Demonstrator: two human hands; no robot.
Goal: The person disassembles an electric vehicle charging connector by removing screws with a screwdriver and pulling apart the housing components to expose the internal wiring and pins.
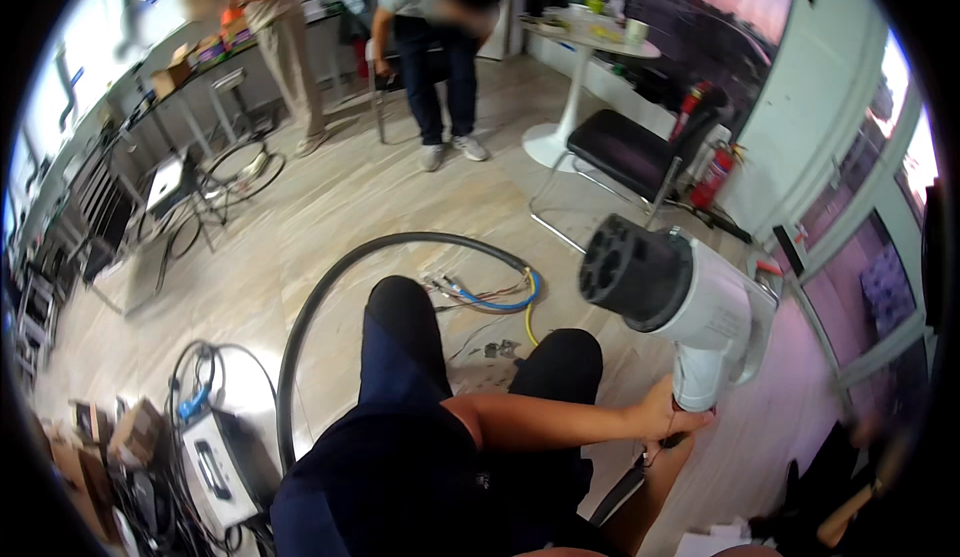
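A white and grey electric-vehicle charging connector (705, 302) with a black round socket face stands raised at the right, its face turned up and to the left. My left hand (655, 419) reaches across my lap and is closed around its lower end. Just below, my right hand (685, 443) is closed beneath that end, its fingers partly hidden by the left hand. A dark slim piece (620, 492) with a thin wire lies along my right forearm; I cannot tell what it is. On the floor, a thick black cable (300, 327) curves to a stripped end with blue, yellow and red wires (500, 300).
Small dark scraps (498, 349) lie between my knees. A white metal case (218, 467) with cables and cardboard boxes (135, 435) stand at the left. Ahead are a black chair (625, 152), a round white table (600, 35), a fire extinguisher (713, 175) and two people (440, 37).
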